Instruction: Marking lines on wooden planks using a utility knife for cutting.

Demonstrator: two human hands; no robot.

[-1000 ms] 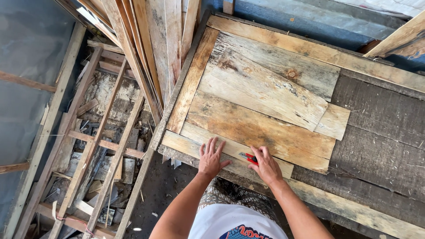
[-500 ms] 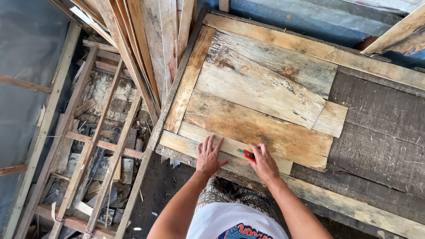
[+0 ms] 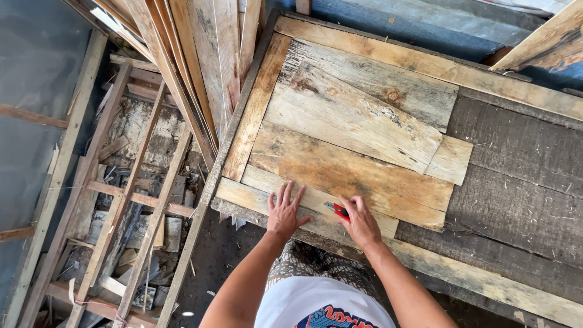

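Your right hand (image 3: pixel 361 222) covers most of the small red tool (image 3: pixel 337 210), so only its red end and a bit of metal show just left of your fingers; what kind of tool it is stays unclear. Your left hand (image 3: pixel 284 211) lies flat and hides the stretch of pale plank (image 3: pixel 316 203) beneath its palm. Both forearms run out at the bottom edge below your hands. Far right of your right hand, the dark boards (image 3: pixel 516 200) are cut off by the frame. Left of your left hand, the rubble under the wooden ladder frame (image 3: pixel 130 200) is too jumbled to make out.
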